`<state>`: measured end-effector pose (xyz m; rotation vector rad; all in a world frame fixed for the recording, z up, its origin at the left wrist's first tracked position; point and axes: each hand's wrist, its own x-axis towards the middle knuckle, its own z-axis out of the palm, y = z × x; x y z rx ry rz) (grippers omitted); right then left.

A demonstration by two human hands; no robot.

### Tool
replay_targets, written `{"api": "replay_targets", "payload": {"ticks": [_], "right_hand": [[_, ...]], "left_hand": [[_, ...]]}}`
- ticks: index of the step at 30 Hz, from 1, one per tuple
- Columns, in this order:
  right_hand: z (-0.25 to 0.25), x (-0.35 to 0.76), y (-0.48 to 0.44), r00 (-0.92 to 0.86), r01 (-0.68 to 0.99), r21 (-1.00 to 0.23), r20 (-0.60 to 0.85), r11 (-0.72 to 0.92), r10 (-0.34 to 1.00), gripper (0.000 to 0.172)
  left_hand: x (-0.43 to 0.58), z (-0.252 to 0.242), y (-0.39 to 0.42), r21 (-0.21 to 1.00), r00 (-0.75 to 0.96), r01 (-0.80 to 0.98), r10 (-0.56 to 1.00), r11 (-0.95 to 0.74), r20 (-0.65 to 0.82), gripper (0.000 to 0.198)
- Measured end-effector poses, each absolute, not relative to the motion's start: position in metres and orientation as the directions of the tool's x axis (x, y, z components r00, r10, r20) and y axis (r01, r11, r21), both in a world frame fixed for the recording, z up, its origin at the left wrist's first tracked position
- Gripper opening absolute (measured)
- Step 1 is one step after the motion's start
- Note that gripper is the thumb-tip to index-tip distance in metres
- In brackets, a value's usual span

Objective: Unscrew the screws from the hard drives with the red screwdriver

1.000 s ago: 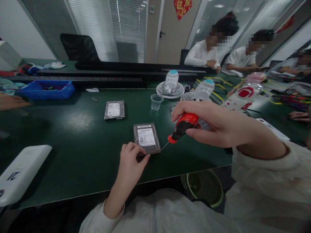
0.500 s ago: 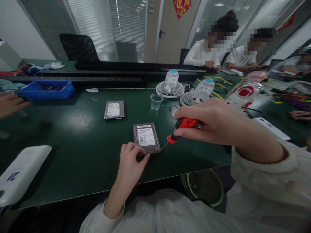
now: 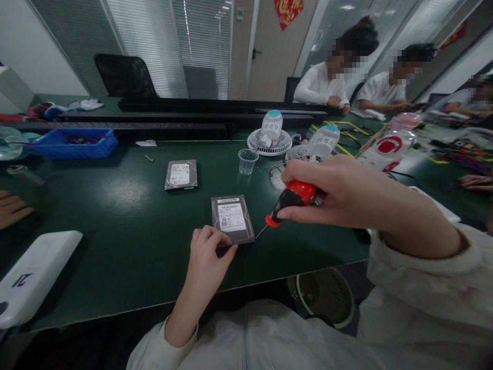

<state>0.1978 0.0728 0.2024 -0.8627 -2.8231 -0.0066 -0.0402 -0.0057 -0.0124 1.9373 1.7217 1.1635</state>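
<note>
A hard drive (image 3: 231, 217) with a white label lies flat on the green table in front of me. My left hand (image 3: 210, 257) pinches its near edge between thumb and fingers. My right hand (image 3: 331, 192) is closed round the red and black handle of a screwdriver (image 3: 290, 201). The shaft slants down to the left, its tip at the drive's near right corner; whether it sits in a screw I cannot make out. Farther back and to the left lies a second hard drive (image 3: 181, 174), untouched.
A clear plastic cup (image 3: 247, 161) and white fan parts (image 3: 270, 141) stand behind the drive. At left are a white power bank (image 3: 36, 277), a blue tray (image 3: 75, 143) and another person's hand (image 3: 13, 209). A basket (image 3: 325, 298) stands below the table edge. Co-workers sit back right.
My right hand and the screwdriver handle have turned slightly, while the tip stays at the same corner. My left hand keeps its place. The other person's hand at left has come nearer, uncovering a small cylinder.
</note>
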Motion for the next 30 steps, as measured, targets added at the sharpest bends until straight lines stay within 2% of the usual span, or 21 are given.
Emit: {"api": "replay_targets", "payload": {"ticks": [3,8,13,17,22,25,30], "right_hand": [[0.201,0.196,0.073,-0.803,0.568,-0.034,0.200,0.823,0.562,0.035],[0.196,0.195,0.073,-0.805,0.515,-0.120,0.274,0.849,0.527,0.022],[0.190,0.194,0.077,-0.819,0.394,-0.184,0.373,0.900,0.435,0.029],[0.189,0.193,0.080,-0.867,0.284,-0.226,0.355,0.932,0.351,0.014],[0.197,0.199,0.075,-0.887,0.317,-0.233,0.269,0.919,0.374,0.016],[0.201,0.203,0.071,-0.888,0.344,-0.242,0.230,0.907,0.398,0.028],[0.197,0.201,0.073,-0.854,0.394,-0.179,0.290,0.901,0.431,0.030]], "left_hand": [[-0.039,-0.012,-0.006,0.681,-0.046,0.693,0.928,-0.237,0.370,0.017],[-0.039,-0.012,-0.006,0.681,-0.043,0.691,0.927,-0.243,0.373,0.017],[-0.040,-0.012,-0.006,0.686,-0.042,0.686,0.927,-0.244,0.371,0.017],[-0.040,-0.013,-0.007,0.687,-0.041,0.686,0.930,-0.239,0.365,0.017],[-0.039,-0.013,-0.006,0.686,-0.041,0.685,0.927,-0.245,0.372,0.017],[-0.039,-0.013,-0.006,0.685,-0.040,0.687,0.928,-0.244,0.371,0.018],[-0.040,-0.014,-0.007,0.675,-0.034,0.692,0.923,-0.255,0.384,0.018]]}}
